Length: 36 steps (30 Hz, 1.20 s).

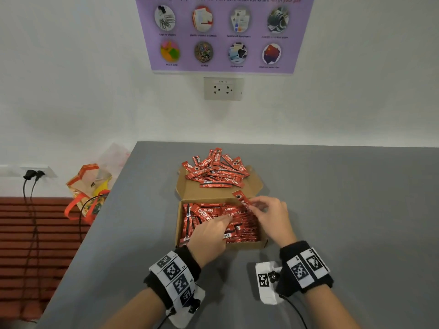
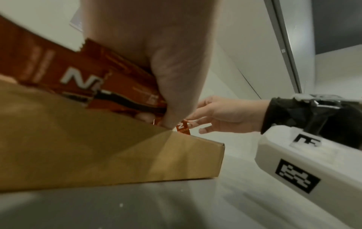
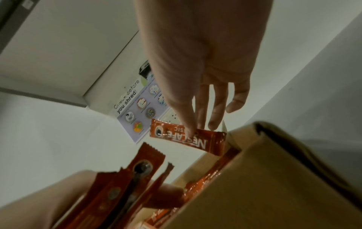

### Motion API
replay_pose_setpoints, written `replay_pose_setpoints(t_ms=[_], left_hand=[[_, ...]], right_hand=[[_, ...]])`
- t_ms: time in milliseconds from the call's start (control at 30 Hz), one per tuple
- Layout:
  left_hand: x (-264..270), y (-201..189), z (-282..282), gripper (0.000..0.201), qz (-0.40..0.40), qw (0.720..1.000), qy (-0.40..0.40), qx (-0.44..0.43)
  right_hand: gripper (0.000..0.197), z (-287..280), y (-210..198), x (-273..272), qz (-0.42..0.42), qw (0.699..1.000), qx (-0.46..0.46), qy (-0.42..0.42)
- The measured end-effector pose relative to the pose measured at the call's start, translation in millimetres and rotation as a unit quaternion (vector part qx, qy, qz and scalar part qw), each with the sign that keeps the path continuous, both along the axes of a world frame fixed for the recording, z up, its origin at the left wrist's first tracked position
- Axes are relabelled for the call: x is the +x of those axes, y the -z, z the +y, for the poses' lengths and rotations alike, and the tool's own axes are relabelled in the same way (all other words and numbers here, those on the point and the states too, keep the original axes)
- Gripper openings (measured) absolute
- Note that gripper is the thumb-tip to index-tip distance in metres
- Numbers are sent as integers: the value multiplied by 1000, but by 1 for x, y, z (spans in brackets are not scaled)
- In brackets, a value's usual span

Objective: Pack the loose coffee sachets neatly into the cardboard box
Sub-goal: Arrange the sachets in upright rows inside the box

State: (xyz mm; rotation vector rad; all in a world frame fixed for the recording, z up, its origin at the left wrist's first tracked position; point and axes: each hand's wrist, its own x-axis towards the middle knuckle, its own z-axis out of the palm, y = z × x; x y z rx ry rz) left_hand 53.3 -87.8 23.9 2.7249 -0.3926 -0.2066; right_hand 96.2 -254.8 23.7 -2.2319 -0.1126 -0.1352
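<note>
An open cardboard box [image 1: 242, 245] sits mid-table, packed with red coffee sachets [image 1: 242, 224]. Its lid flap [image 1: 190, 192] lies flat behind it and carries a pile of loose sachets [image 1: 216, 170]. My left hand [image 1: 223, 220] reaches into the box; thumb and fingers hold a bundle of upright sachets [image 2: 121, 93] near the front wall [image 2: 98, 147]. Over the box's back right corner, my right hand [image 1: 253, 205] pinches a single sachet [image 1: 240, 197] between thumb and fingers [image 3: 192, 120]. That sachet [image 3: 186, 137] hangs slanted above the box [image 3: 274, 186].
The grey table [image 1: 344, 210] ends at the white wall behind and drops off along its left edge. Off that edge stands an orange bag [image 1: 90, 188], with black cables [image 1: 31, 181] plugged in beside it. A wall socket [image 1: 223, 89] and purple poster [image 1: 223, 32] hang above.
</note>
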Motion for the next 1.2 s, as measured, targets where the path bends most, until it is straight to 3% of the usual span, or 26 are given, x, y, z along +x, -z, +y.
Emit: replay_pose_setpoints(t_ms=[433, 600, 667, 800, 933, 1100, 1200], left_hand=[[0, 5, 1, 45, -15, 1000, -2, -4], [0, 3, 0, 46, -18, 1000, -3, 13], [1, 3, 0, 45, -17, 1000, -2, 16], [1, 5, 0, 47, -10, 1000, -4, 20], [2, 7, 1, 47, -11, 1000, -2, 18], [2, 6, 0, 43, -12, 999, 5, 31], [3, 6, -1, 43, -14, 999, 6, 35]], right_hand=[[20, 6, 7, 9, 8, 969, -220, -111], [23, 6, 5, 12, 2, 961, -249, -123], [21, 8, 4, 12, -5, 965, -234, -116], [20, 7, -3, 19, -22, 992, -108, -66], [19, 12, -4, 21, -35, 992, -89, -87], [19, 11, 2, 26, 8, 949, -283, -139], [23, 11, 3, 26, 11, 937, -320, -143]])
